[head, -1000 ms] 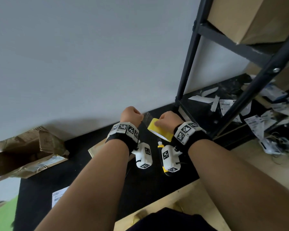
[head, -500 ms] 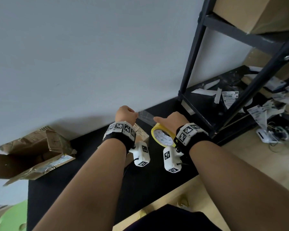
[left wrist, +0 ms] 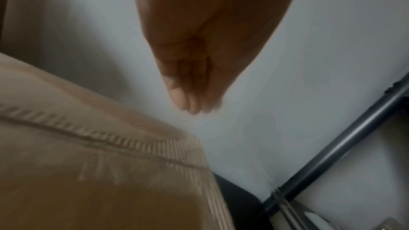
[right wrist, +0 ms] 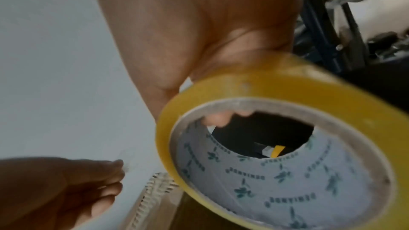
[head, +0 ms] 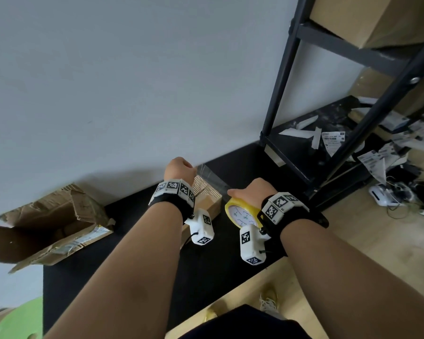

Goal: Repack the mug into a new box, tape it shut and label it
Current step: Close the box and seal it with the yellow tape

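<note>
My right hand (head: pixel 251 192) grips a yellow tape roll (head: pixel 242 212) (right wrist: pixel 276 146), fingers hooked through its core. A clear strip of tape (head: pixel 212 176) runs from the roll up to my left hand (head: pixel 179 166), which pinches its free end with curled fingers (left wrist: pixel 192 100). Under the strip a small brown cardboard box (head: pixel 206 199) (left wrist: pixel 99 172) stands on the black table (head: pixel 132 265), its top flaps down and their corrugated edges showing. The mug is not in view.
A torn, open old cardboard box (head: pixel 49 226) lies at the table's left. A black metal shelf rack (head: pixel 328 118) stands to the right with cardboard boxes (head: pixel 377 18), scattered labels (head: pixel 333 140) and cables. A grey wall (head: pixel 132 81) is right behind the table.
My hands have drawn apart, the left up and left, the right down and right, so a longer strip of tape stretches between them. The roll has turned its face to the camera.
</note>
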### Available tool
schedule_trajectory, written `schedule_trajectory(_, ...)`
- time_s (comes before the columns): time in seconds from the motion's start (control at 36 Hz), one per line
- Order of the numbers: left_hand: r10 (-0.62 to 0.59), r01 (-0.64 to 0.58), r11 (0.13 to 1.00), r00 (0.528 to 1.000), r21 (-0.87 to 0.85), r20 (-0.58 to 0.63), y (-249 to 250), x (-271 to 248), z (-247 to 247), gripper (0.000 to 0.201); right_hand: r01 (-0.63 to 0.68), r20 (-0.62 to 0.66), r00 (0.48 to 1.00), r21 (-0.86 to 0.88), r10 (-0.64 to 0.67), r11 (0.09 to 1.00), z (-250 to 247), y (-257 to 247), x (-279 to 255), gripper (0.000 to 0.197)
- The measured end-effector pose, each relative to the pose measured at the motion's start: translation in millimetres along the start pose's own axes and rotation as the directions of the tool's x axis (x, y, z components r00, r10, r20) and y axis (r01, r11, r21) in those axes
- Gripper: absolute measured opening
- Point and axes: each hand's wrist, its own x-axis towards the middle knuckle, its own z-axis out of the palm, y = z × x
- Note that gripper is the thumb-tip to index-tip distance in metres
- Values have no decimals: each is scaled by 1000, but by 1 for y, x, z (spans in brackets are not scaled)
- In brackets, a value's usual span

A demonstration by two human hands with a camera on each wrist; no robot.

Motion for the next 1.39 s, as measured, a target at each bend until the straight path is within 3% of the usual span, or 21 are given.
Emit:
schedule_trajectory(0.17, 12, -12, 1000, 1000, 20, 2, -12, 7, 0, 5, 61, -8, 998, 65, -61, 996, 6, 2, -4, 34)
schedule_trajectory(0.25, 10, -10, 999, 1000, 33, -9, -15, 11, 3, 4, 93, 11, 996, 14, -93, 996, 12, 0, -3, 37)
schedule_trajectory(0.42, -12, 11, 998, 1000, 69, 10, -20, 25, 7, 5, 40, -35, 999, 119, -36, 992, 19, -8, 5, 41)
schedule_trajectory(0.78, -75, 61, 993, 988, 106, 134, -27, 41, 12, 12, -13, -13, 1000, 89, 15, 996, 30, -8, 17, 39)
schedule_trajectory(0.89, -97, 72, 988, 978, 137, 182, -27, 36, 17, 24, -25, -6, 1000, 70, 25, 997, 32, -8, 14, 37)
schedule_trajectory(0.97, -168, 170, 985, 959, 14, 229, -21, 30, 12, 30, -47, -3, 999, 71, 47, 996, 35, -7, 11, 35)
schedule_trajectory(1.0, -116, 72, 982, 961, 177, 252, -24, 28, 13, 30, -47, -1, 999, 73, 47, 996, 36, -7, 12, 36)
schedule_trajectory(1.03, -129, 65, 968, 958, 243, 257, -25, 28, 14, 29, -42, 2, 999, 74, 42, 996, 37, -7, 13, 37)
schedule_trajectory(1.11, -271, 252, 962, 925, 102, 265, -23, 40, 13, 27, -30, -7, 999, 90, 31, 995, 41, -5, 17, 39)
schedule_trajectory(1.19, -328, 291, 943, 900, 163, 286, -24, 43, 14, 27, -22, -9, 1000, 93, 23, 995, 42, -2, 22, 44)
schedule_trajectory(1.28, -259, 236, 964, 940, 124, 223, -30, 35, 16, 33, -20, 10, 1000, 98, 19, 995, 42, -1, 23, 44)
schedule_trajectory(1.31, -214, 191, 973, 958, 131, 192, -33, 33, 19, 32, -19, 16, 1000, 103, 17, 994, 42, -1, 23, 43)
schedule_trajectory(1.36, -236, 237, 971, 966, 0, 104, -36, 31, 24, 18, -12, 21, 1000, 105, 10, 994, 42, -1, 22, 43)
schedule_trajectory(1.39, -180, 179, 984, 982, 19, 61, -35, 30, 24, 14, -7, 21, 1000, 106, 5, 994, 42, 0, 22, 44)
